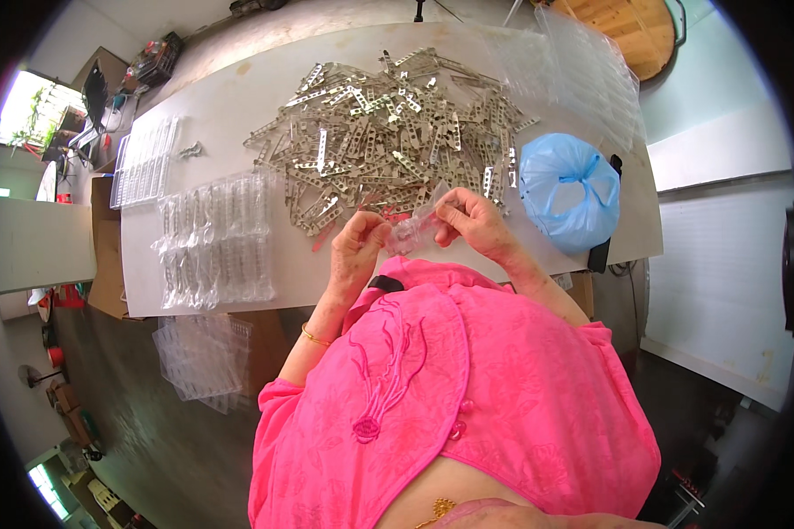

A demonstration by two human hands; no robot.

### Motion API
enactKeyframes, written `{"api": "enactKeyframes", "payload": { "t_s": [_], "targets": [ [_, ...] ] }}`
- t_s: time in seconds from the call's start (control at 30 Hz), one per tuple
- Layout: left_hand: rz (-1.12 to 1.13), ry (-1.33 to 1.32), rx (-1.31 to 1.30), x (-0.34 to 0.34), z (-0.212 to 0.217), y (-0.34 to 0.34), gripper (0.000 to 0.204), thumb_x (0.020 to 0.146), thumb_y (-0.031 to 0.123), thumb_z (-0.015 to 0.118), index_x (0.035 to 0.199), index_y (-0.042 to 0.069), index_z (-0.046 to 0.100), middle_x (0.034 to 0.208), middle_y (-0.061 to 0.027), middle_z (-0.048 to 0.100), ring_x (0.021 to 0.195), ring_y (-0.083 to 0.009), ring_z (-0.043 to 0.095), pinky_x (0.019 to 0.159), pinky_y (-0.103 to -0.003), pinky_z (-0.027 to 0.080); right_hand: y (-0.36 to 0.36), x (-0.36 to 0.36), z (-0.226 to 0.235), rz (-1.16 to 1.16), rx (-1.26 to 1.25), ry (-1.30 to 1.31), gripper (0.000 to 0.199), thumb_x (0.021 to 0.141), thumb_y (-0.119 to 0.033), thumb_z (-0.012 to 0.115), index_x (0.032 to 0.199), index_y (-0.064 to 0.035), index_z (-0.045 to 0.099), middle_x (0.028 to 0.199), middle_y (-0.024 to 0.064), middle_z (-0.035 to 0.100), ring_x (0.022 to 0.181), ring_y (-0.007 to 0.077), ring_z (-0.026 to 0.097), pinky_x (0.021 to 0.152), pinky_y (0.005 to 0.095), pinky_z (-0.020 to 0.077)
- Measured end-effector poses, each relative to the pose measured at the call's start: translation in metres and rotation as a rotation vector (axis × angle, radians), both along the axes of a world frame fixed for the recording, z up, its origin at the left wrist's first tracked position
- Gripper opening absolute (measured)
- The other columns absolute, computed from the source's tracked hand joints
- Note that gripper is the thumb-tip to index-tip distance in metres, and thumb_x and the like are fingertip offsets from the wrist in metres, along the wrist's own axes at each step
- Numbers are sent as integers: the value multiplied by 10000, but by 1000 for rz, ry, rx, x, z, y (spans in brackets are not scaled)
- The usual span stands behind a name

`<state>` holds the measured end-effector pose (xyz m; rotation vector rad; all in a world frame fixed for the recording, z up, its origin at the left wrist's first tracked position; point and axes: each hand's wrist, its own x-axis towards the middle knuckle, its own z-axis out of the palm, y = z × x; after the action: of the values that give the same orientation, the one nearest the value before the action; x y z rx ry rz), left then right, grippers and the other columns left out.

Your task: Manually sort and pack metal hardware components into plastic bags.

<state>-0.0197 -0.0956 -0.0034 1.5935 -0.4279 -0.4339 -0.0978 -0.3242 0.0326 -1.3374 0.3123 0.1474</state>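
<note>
Pinched between the person's two hands, a small clear plastic bag blurs into its surroundings; whether anything sits inside, I cannot tell. The left hand, at the bag's 9 o'clock, and the right hand, at its 2 o'clock, each grip it with thumb and fingers nearly closed, hiding its ends. The film looks thin, crumpled and shiny, with a pinkish tint. At 12 o'clock, a heap of perforated metal strips covers the table, its near edge partly hidden by the hands. A knotted blue plastic bag, contents concealed, sits toward 2 o'clock.
</note>
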Motion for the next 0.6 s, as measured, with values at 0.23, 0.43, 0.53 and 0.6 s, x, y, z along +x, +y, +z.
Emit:
{"api": "enactKeyframes", "payload": {
  "t_s": [0.23,0.43,0.53,0.6],
  "targets": [
    [-41,-470,81,5,26,3,56,899,16,648,932,1,606,851,-31,620,745,-88,568,677,-226,470,9,4,5,35,16,35,171,985,-180,573,999,-10,562,776,65,651,637,129,642,599,274,546],
    [74,-115,-130,12,14,19,36,922,12,615,956,21,608,820,-6,600,669,-81,548,623,-230,469,20,3,8,59,92,49,163,985,-183,574,998,-20,564,760,64,651,654,134,647,623,281,550],
    [-10,-39,-80,19,16,31,67,935,46,611,991,9,611,822,4,601,711,-68,565,641,-222,477,30,2,9,41,98,70,161,986,-186,573,998,-26,566,749,67,654,656,137,647,634,283,547],
    [-63,52,-50,25,23,39,90,935,64,618,999,2,615,824,0,610,718,-71,572,646,-221,482,34,2,7,32,97,83,161,987,-189,573,999,-29,568,746,70,655,655,138,647,635,283,545]
  ]
}}
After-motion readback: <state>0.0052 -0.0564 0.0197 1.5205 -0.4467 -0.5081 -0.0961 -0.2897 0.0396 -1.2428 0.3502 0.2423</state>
